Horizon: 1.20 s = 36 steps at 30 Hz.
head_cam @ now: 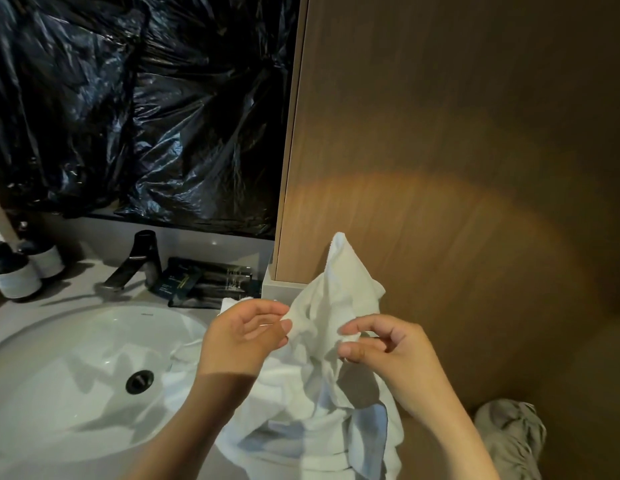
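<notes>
You have only one view, from the camera on your head. It looks forward and down, very near above your left hand (240, 341) and right hand (395, 348) at the towel (336, 296). The sink (76, 341) lies lower left, the wooden panel (440, 133) ahead; the dark upper left is perhaps a plastic sheet (146, 98).

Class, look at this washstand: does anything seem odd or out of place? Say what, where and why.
Crinkled black plastic sheeting covers the wall above the round white basin, an unusual thing there. The white cloth towel, pinched by the left hand and right hand, trails over the basin's edge.
</notes>
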{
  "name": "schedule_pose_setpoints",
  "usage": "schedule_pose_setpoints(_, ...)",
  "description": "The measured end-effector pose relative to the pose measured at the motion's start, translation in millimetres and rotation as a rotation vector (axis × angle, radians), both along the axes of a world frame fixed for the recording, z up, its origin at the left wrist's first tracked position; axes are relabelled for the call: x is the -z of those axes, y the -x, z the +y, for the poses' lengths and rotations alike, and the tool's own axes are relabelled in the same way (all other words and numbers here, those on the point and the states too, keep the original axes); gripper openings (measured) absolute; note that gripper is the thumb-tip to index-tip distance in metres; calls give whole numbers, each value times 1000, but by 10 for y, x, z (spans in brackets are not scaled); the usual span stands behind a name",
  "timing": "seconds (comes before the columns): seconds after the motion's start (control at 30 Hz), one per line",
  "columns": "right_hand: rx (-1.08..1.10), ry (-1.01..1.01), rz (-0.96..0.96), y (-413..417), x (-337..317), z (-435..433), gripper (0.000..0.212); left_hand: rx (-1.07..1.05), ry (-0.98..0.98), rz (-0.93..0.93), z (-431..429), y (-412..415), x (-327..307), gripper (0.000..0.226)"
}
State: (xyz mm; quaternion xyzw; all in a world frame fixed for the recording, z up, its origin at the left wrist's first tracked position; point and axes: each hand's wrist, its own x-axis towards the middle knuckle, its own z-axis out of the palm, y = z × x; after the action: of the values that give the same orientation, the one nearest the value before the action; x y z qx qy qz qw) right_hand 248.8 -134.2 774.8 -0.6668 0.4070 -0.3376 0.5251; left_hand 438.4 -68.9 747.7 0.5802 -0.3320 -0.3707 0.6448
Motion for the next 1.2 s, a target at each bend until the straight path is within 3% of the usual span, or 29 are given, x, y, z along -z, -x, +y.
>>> schedule_pose_setpoints(0.17,-3,33,42,9,-24,24,22,44,-4,28,14,9,-12,15)
schedule_pose_setpoints(0.5,114,517,208,-12,-175,32,14,70,52,68,49,69,-176,13)
schedule_pose_setpoints(0.67,-31,394,98,-84,-283,117,7,115,76,47,74,127,-296,12)
schedule_pose_setpoints(0.77,-64,392,123,-92,-292,106,14,154,80,36,77,132,-337,14)
schedule_pose_setpoints(1.2,13,387,0,-196,-205,82,16,221,139,-35,94,143,-375,22)
